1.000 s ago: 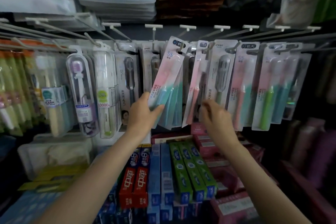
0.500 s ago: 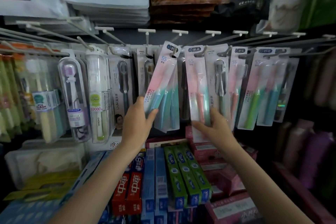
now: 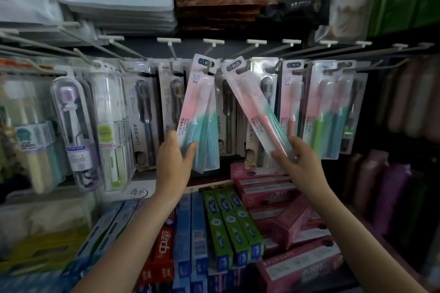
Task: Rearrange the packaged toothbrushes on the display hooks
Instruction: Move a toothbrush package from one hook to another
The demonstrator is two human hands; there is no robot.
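Gripping lower ends of two hanging packs: left hand (image 3: 175,157) steadying teal-pink pack (image 3: 198,112), right hand (image 3: 300,158) tilting pink pack (image 3: 256,112), probably for unhooking.

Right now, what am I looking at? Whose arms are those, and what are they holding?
The arms belong to a person wearing a camera on their head, so you see what they see: a shop rack. The left hand holds a bunch of pink-and-teal toothbrush packs hanging from a hook. The right hand grips the bottom of another tilted pack, with its top up by the hooks. Below lie green toothpaste boxes and red toothpaste boxes.
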